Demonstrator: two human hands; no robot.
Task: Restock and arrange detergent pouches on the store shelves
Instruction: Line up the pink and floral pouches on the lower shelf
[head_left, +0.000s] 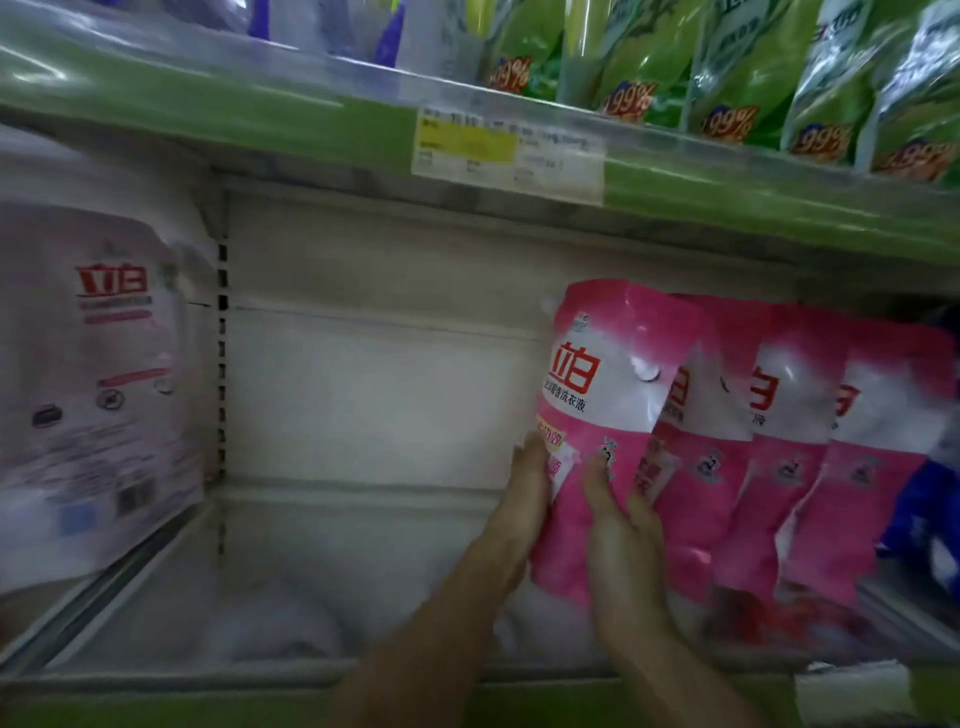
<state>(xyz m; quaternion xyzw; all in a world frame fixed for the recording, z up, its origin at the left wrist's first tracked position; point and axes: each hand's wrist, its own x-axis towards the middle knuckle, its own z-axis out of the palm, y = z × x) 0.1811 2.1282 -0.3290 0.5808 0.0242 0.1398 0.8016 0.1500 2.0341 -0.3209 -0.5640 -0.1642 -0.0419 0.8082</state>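
Observation:
A row of pink and white detergent pouches stands upright on the right half of the middle shelf (332, 582). The leftmost pink pouch (602, 395) is held between both hands. My left hand (519, 514) presses flat against its left edge. My right hand (623, 540) lies flat on its front, fingers pointing up. Further pink pouches (789, 441) lean in an overlapping line behind it to the right. The picture is blurred.
A large white pouch (93, 384) stands at the left on the neighbouring shelf section. Green pouches (737, 67) fill the shelf above, behind a price label (504, 150). Something blue (930, 514) sits at the far right.

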